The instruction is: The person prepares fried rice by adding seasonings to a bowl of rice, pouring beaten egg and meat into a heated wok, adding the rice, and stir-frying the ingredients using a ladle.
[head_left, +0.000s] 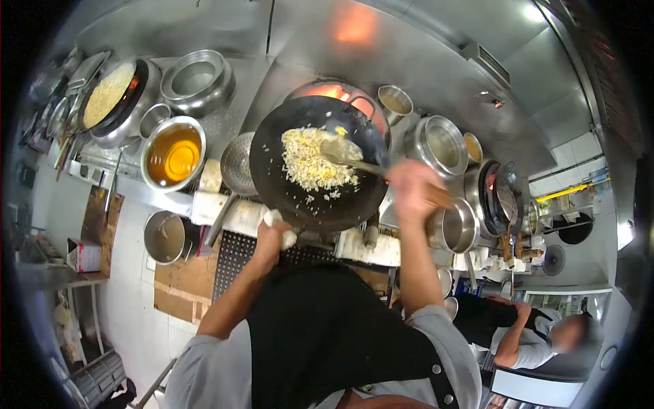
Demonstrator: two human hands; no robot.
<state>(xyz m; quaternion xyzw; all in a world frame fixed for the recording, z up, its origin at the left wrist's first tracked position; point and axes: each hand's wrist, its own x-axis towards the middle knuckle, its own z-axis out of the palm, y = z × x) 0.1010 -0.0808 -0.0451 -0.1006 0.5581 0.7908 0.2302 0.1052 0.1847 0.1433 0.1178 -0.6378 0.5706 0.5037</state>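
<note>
Closest to my head camera is a black apron (320,334), worn over a grey shirt and filling the bottom of the view. Beyond the stove I see a steel wall (422,54) running across the top, with one patch glowing orange. The wok (368,198) sits mid-view, its far rim in front of flames (330,91). Off to my right, well apart from it, is a co-worker (514,341) in a grey shirt and dark apron.

Left of the wok I have a skimmer (240,163) just beside its rim, then a steel bowl (170,188) of amber liquid. The rice (310,160), mixed with yellow bits, is heaped inside the wok, with loose grains scattered round it. My ladle (364,165) dips its head into the heap. The right hand (415,187), blurred, is curled round the handle. The left hand (270,242) is bunched tight on a white cloth (289,239) at the wok's near-left edge; I cannot tell whether it grips metal beneath.
</note>
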